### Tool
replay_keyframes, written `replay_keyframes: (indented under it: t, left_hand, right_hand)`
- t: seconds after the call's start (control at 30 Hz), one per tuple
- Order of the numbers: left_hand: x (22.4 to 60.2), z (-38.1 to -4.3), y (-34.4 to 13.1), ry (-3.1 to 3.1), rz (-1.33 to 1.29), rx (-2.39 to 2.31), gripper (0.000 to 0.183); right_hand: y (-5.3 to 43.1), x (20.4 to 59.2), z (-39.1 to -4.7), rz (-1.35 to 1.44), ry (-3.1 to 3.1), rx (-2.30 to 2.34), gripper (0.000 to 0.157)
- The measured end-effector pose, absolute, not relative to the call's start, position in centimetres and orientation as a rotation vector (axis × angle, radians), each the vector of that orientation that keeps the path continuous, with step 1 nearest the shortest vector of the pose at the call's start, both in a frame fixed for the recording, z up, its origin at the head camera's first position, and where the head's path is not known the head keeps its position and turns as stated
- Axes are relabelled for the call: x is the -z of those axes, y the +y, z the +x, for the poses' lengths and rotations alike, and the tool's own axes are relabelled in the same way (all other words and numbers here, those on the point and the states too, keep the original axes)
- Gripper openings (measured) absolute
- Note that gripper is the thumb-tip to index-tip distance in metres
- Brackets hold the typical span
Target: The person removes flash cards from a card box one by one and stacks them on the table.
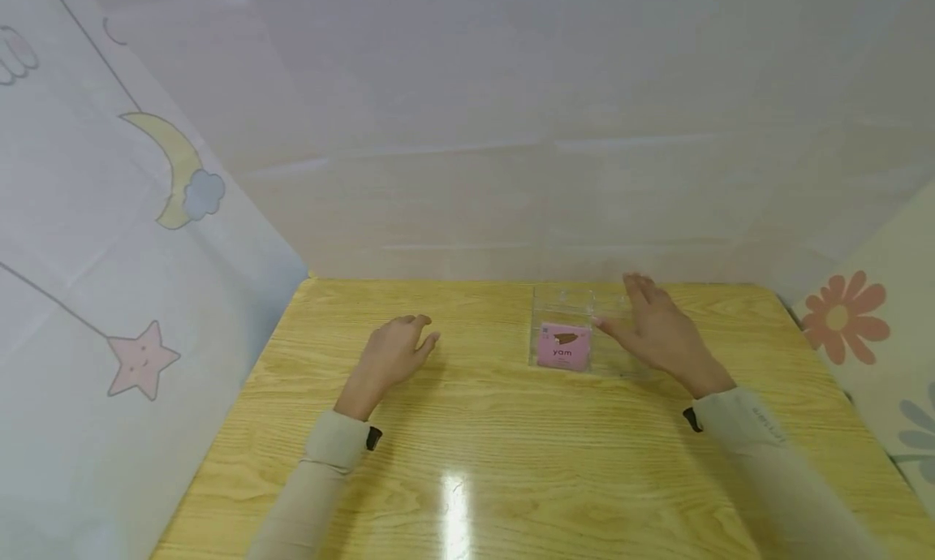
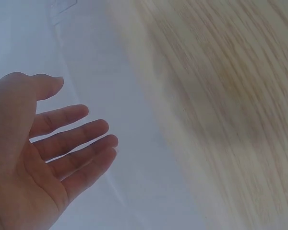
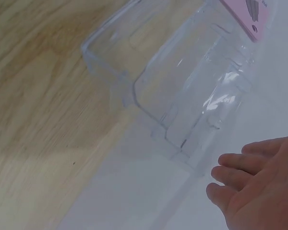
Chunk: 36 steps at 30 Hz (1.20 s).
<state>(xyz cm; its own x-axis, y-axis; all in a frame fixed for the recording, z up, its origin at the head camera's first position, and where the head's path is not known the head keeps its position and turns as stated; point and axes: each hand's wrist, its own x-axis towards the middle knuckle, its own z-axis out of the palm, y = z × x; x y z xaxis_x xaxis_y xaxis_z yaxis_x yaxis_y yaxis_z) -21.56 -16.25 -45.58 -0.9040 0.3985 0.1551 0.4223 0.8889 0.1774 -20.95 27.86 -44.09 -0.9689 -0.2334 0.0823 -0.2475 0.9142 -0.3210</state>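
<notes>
"Pale sleeves (image 1: 785, 472) cross the near part of the desk (image 1: 555, 479). What's done?"

"One pink yam card (image 1: 564, 346) sits in the left compartment of a clear plastic holder (image 3: 182, 86), right of middle by the desk's far edge. That placement looks complete."

"And the hands?"

"Left hand (image 1: 392, 351), toward the far-left corner, holds nothing, thumb apart from loose fingers. Right hand (image 1: 661, 337), by the holder's right end, also holds nothing, thumb spread wide."

"Anything left?"

"No second card shows; I can't judge further."

"What's hidden?"

"Right hand covers part of the holder; thumb contact is uncertain. Small print is illegible, and the desk's near edge is cut off."
</notes>
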Motion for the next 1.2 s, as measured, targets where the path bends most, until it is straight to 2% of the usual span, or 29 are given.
replay_keyframes:
  t: [0.83, 1.2]
  left_hand:
    - [45.5, -21.2, -13.7, -2.919, -0.725, 0.361, 0.046]
    - [45.3, -20.9, -12.4, -2.870, -0.795, 0.355, 0.046]
  right_hand:
    - [25.8, 46.0, -21.5, 0.381, -3.030, -0.466, 0.092]
    - [25.5, 46.8, -21.5, 0.358, -2.977, -0.400, 0.082]
